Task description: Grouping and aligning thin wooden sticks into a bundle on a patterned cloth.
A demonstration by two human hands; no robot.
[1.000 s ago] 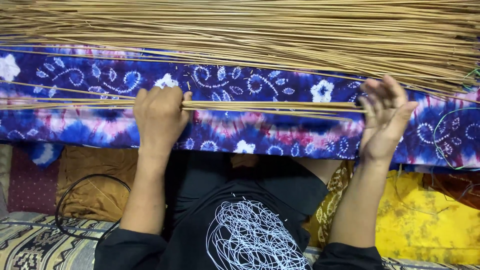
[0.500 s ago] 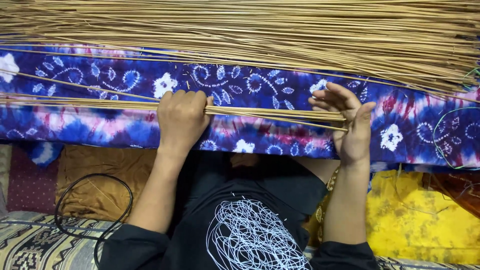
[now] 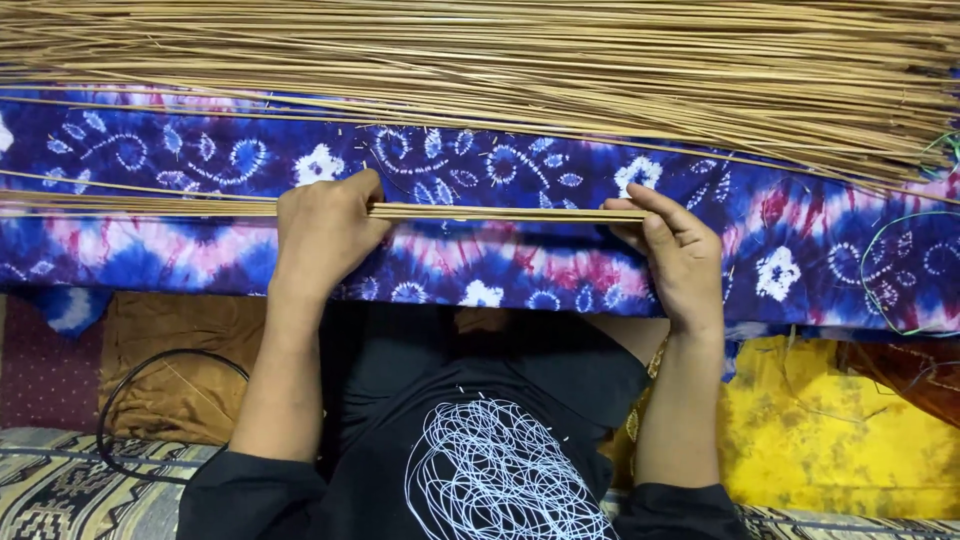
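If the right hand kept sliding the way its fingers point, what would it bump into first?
The right hand points left along the small bundle of sticks it holds. Going straight on, it would probably meet the left hand gripping the same bundle; nothing else shows between them.

The right hand is open and away from the sticks at first, with its fingers spread wide. Now it is closed around the right end of the small bunch of sticks. The left hand slides a little to the right along the bunch, then comes back to the left. The sticks are loose and fanned apart at the right end before. Now they lie tight together in one straight, flat line between both hands
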